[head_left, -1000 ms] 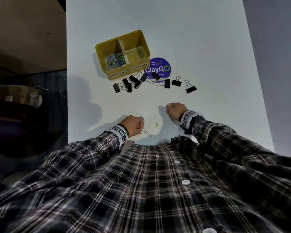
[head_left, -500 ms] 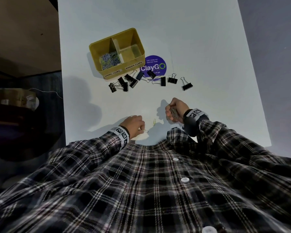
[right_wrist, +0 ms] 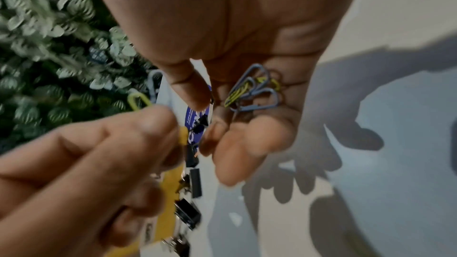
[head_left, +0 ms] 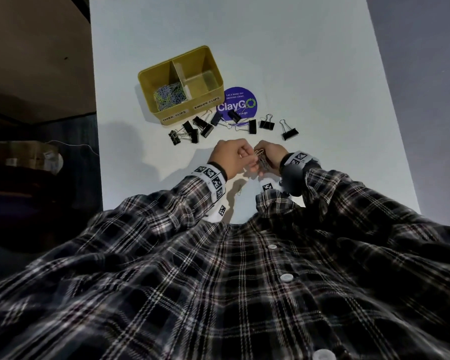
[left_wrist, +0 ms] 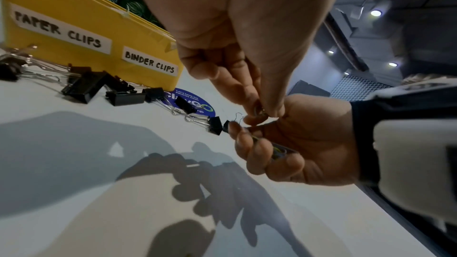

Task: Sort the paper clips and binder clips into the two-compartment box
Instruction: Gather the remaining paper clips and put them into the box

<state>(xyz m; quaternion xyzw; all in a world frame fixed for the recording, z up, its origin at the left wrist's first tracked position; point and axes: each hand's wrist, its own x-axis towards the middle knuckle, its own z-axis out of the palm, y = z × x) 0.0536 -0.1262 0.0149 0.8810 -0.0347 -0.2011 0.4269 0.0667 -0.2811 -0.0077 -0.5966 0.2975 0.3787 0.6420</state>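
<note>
Now left hand (head_left: pixel 230 158) pinches clip (right_wrist: pixel 139 101) beside right hand (head_left: pixel 270 155).

The head view looked steeply down from above the person's chest, forward across the white table (head_left: pixel 283 48), taking in the distant yellow plastic two-compartment box (head_left: pixel 182 81) and the row of black binder clips (head_left: pixel 266 124). The left wrist camera sat low and close, facing along the left hand (left_wrist: pixel 222 26) toward the yellow box's labelled front wall (left_wrist: pixel 81 32). The right wrist camera looked along the right hand (right_wrist: pixel 247 36) at very near range, downward onto the tabletop. All three views shared the two hands meeting, the round purple sticker (head_left: pixel 240 105) and nearby clips
</note>
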